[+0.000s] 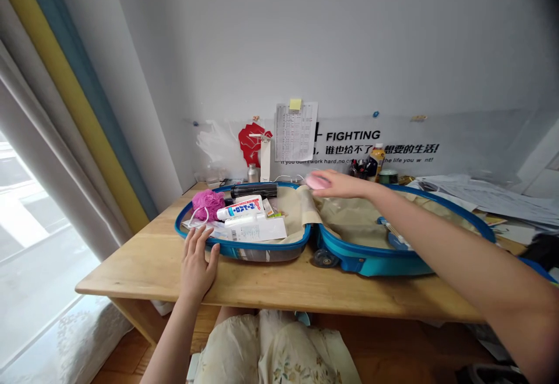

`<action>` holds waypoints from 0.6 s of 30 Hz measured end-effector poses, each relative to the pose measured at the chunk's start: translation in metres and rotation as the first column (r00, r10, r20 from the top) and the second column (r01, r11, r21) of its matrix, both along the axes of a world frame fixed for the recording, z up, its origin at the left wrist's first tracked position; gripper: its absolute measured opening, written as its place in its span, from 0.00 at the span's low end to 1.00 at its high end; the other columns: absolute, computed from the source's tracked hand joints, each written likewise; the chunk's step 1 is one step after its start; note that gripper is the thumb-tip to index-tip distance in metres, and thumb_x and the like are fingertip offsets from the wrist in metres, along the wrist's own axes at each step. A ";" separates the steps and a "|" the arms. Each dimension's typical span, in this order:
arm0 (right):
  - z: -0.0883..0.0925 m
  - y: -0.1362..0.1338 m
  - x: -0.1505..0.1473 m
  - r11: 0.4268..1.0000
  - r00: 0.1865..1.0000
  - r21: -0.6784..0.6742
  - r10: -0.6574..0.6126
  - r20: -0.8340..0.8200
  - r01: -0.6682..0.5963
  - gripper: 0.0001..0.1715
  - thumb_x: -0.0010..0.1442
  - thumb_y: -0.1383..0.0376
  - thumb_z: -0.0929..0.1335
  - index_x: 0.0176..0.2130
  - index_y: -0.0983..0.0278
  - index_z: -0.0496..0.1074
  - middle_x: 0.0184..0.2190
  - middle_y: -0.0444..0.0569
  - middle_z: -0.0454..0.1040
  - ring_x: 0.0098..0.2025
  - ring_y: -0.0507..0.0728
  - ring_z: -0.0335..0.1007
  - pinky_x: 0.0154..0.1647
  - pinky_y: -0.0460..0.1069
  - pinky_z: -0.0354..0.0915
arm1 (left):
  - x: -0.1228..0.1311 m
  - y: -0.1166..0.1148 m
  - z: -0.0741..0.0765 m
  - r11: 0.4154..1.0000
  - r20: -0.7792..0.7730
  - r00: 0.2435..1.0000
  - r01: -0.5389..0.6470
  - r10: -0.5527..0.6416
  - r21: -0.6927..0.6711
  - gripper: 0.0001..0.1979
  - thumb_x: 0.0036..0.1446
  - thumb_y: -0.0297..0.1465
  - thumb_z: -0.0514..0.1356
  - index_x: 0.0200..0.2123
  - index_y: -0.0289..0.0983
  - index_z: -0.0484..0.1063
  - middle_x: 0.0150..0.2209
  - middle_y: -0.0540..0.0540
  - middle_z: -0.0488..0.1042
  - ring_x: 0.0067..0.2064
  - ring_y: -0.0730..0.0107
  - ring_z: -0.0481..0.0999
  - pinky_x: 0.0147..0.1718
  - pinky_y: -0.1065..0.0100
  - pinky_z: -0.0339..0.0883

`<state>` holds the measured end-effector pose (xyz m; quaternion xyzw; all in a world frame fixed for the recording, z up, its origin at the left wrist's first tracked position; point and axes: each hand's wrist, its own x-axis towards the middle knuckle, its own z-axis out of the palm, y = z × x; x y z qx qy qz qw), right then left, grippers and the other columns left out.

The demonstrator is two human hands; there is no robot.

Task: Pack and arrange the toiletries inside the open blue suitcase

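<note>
An open blue suitcase [262, 248] lies spread on the wooden table, its two halves side by side. My left hand [198, 260] rests open at the front rim of the left half, fingers lying over the edge. In that half are a purple bath puff [208, 204], a toothpaste box [239, 207], a white packet [268, 229] and a black cylinder [254, 190]. Above the hinge at the back, my right hand [334, 184] is closed on a small pink object [318, 182], blurred by motion. A blue-and-white item [395, 235] lies in the right half, partly behind my right forearm.
Behind the suitcase stand a white lamp [265, 159], a silver bottle [252, 173] and a yellow-labelled bottle [375, 161]. Papers [493, 192] are piled at the right. A printed sheet [296, 133] hangs on the wall. The wooden table's [144, 261] front edge faces me.
</note>
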<state>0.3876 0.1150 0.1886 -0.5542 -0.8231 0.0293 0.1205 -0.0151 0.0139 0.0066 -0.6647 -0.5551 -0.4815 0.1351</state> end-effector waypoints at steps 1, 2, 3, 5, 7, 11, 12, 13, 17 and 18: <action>0.002 -0.002 -0.029 0.995 0.995 -0.014 0.099 -0.013 -0.099 0.47 0.54 0.43 0.68 0.66 0.56 0.58 0.65 0.56 0.62 0.63 0.66 0.62 0.62 0.60 0.61 | 0.000 0.000 0.000 1.000 0.003 1.000 0.000 0.000 0.000 0.20 0.66 0.39 0.51 0.58 0.42 0.65 0.60 0.40 0.67 0.68 0.50 0.56 0.65 0.44 0.53; 0.003 -0.004 -0.058 0.982 0.983 -0.040 0.183 -0.011 -0.183 0.48 0.53 0.43 0.69 0.66 0.56 0.58 0.65 0.55 0.62 0.64 0.66 0.61 0.63 0.61 0.59 | 0.000 0.000 0.000 1.000 0.005 1.000 0.000 0.000 -0.001 0.20 0.66 0.39 0.51 0.58 0.42 0.65 0.60 0.40 0.67 0.68 0.50 0.56 0.65 0.44 0.53; 0.003 -0.005 -0.086 0.966 0.968 -0.053 0.252 -0.021 -0.252 0.48 0.52 0.44 0.70 0.66 0.56 0.60 0.65 0.55 0.61 0.64 0.66 0.60 0.63 0.61 0.59 | 0.001 0.000 0.000 1.000 0.006 1.000 -0.001 0.001 -0.002 0.20 0.66 0.39 0.51 0.58 0.42 0.65 0.60 0.40 0.68 0.68 0.51 0.56 0.65 0.44 0.53; -0.002 -0.005 -0.138 0.929 0.936 -0.107 0.350 -0.044 -0.353 0.47 0.49 0.46 0.72 0.64 0.57 0.63 0.64 0.56 0.62 0.64 0.67 0.61 0.63 0.60 0.59 | 0.001 -0.001 0.000 1.000 0.003 1.000 -0.002 0.002 -0.003 0.20 0.66 0.39 0.51 0.58 0.41 0.65 0.60 0.40 0.68 0.68 0.51 0.56 0.65 0.44 0.53; -0.009 0.000 -0.180 0.906 0.920 -0.162 0.379 -0.103 -0.391 0.48 0.45 0.49 0.75 0.62 0.59 0.65 0.64 0.57 0.62 0.65 0.68 0.59 0.65 0.61 0.56 | 0.001 -0.001 0.000 1.000 -0.002 1.000 -0.004 0.004 -0.002 0.19 0.66 0.39 0.51 0.58 0.41 0.65 0.60 0.40 0.68 0.68 0.51 0.55 0.65 0.44 0.53; -0.019 0.015 -0.239 0.904 0.908 -0.173 0.347 -0.234 -0.390 0.52 0.44 0.48 0.76 0.62 0.64 0.64 0.65 0.62 0.59 0.66 0.69 0.58 0.66 0.59 0.56 | 0.000 0.000 -0.002 1.000 -0.009 1.000 -0.010 0.010 0.005 0.20 0.66 0.38 0.51 0.58 0.41 0.65 0.60 0.40 0.67 0.68 0.51 0.56 0.64 0.45 0.55; -0.021 0.019 -0.249 0.907 0.905 -0.167 0.338 -0.257 -0.386 0.52 0.46 0.46 0.75 0.63 0.64 0.63 0.66 0.62 0.59 0.65 0.69 0.59 0.65 0.58 0.57 | 0.000 0.000 -0.002 1.000 -0.010 1.000 -0.010 0.010 0.005 0.20 0.66 0.38 0.51 0.58 0.41 0.65 0.61 0.39 0.67 0.68 0.51 0.56 0.64 0.45 0.56; -0.023 0.022 -0.258 0.909 0.901 -0.166 0.327 -0.285 -0.383 0.51 0.49 0.44 0.73 0.64 0.63 0.62 0.66 0.61 0.59 0.65 0.68 0.60 0.64 0.58 0.58 | 0.000 0.001 -0.002 1.000 -0.012 1.000 -0.010 0.010 0.005 0.20 0.66 0.38 0.51 0.58 0.40 0.65 0.61 0.39 0.67 0.68 0.51 0.56 0.63 0.46 0.56; -0.035 0.029 -0.282 0.891 0.876 -0.204 0.315 -0.365 -0.406 0.47 0.54 0.38 0.66 0.63 0.62 0.63 0.63 0.57 0.66 0.59 0.64 0.68 0.56 0.54 0.66 | 0.000 0.001 -0.003 1.000 -0.015 1.000 -0.008 0.008 0.011 0.20 0.66 0.37 0.52 0.58 0.40 0.65 0.61 0.38 0.67 0.68 0.51 0.56 0.64 0.46 0.55; -0.039 0.031 -0.285 0.882 0.870 -0.214 0.324 -0.372 -0.420 0.46 0.54 0.38 0.66 0.61 0.62 0.66 0.62 0.57 0.68 0.58 0.64 0.69 0.55 0.54 0.66 | 0.000 0.001 -0.002 1.000 -0.014 1.000 -0.009 0.009 0.017 0.20 0.66 0.37 0.52 0.58 0.40 0.65 0.61 0.38 0.67 0.68 0.52 0.56 0.64 0.46 0.55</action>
